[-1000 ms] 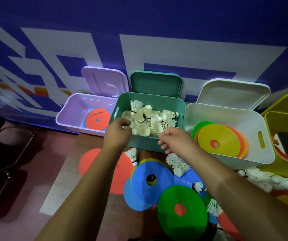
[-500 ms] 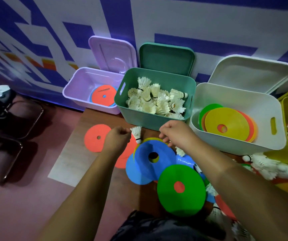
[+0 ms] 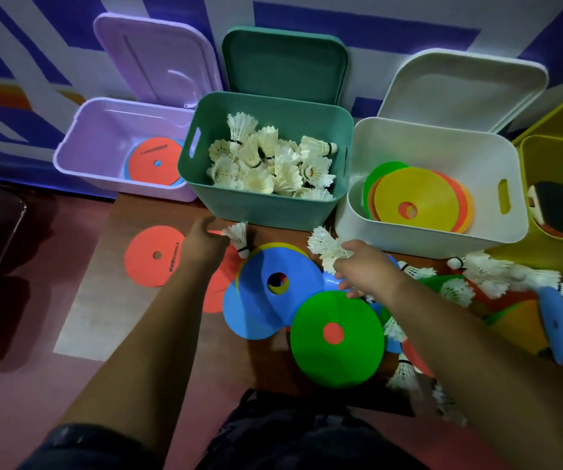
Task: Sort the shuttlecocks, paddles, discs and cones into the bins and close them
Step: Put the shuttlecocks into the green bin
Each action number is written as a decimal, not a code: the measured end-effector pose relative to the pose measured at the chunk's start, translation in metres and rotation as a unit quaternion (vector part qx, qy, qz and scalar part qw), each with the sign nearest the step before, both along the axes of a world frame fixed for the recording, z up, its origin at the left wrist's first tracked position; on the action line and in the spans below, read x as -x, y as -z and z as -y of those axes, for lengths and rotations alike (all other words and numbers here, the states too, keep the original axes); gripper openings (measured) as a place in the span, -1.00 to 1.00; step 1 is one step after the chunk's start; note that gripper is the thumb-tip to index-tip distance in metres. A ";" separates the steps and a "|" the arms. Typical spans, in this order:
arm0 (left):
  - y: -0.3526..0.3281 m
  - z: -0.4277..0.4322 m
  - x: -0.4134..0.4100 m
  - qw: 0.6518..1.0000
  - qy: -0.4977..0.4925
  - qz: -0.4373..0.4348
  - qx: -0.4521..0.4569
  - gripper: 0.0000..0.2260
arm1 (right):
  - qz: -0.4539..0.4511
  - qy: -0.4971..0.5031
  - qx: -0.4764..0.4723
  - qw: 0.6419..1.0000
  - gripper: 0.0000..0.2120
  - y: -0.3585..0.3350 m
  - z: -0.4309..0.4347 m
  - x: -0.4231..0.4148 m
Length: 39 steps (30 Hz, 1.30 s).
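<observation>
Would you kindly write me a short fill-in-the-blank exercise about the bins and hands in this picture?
The green bin holds only ____.
The ____ hand grips a bunch of them.
The yellow cone lies in the ____ bin.
The purple lid is ____, not shut.
Answers: shuttlecocks; right; white; open.
</observation>
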<state>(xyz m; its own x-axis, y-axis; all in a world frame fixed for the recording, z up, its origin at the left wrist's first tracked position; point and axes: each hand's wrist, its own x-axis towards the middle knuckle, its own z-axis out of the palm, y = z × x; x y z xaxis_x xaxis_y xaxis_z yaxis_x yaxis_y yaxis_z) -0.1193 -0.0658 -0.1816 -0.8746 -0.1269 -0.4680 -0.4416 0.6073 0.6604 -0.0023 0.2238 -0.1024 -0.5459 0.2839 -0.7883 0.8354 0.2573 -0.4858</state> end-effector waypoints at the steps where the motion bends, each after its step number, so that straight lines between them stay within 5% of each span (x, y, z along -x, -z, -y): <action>1: 0.011 0.001 0.006 1.000 0.011 0.011 0.004 -0.35 | -0.006 0.005 -0.015 1.000 -0.44 0.004 -0.003 -0.001; 5: 0.022 -0.006 0.014 0.998 0.049 0.035 0.018 -0.33 | -0.028 -0.021 -0.062 0.997 -0.47 0.015 -0.005 -0.001; 13: 0.014 -0.011 0.010 0.995 0.077 -0.002 0.066 -0.84 | -0.032 -0.129 -0.179 0.975 -0.66 0.024 -0.004 0.000; 24: -0.009 -0.007 -0.012 0.991 0.111 -0.039 0.059 -0.89 | -0.066 -0.219 -0.346 0.910 -0.79 0.028 0.007 0.002; 30: -0.034 -0.016 -0.033 0.994 0.088 -0.067 -0.013 -0.88 | -0.115 -0.155 -0.308 0.932 -0.79 0.006 -0.002 -0.007; 39: -0.079 -0.036 -0.054 0.990 0.047 -0.110 -0.073 -0.83 | -0.210 -0.050 -0.116 0.969 -0.84 -0.046 -0.006 -0.010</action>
